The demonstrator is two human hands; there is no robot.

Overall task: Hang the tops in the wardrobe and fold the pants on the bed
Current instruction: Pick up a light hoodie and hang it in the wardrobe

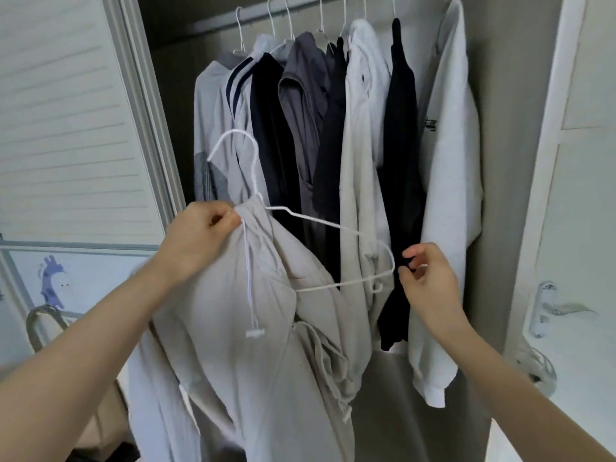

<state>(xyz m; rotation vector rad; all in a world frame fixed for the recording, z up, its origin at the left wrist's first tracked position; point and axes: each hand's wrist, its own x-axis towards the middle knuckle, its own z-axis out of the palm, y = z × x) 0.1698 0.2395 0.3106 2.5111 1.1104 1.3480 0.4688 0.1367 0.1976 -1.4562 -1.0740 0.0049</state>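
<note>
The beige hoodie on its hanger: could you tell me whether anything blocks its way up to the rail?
Nothing solid. The hoodie and hanger sit below the rail, left of centre, where hung clothes crowd it.

A dark print on the white sweatshirt (450,155) is too small to read.

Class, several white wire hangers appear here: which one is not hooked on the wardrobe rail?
The white hanger held with the beige top in front of the wardrobe; its hook points up free, while the others hang from the rail.
</note>
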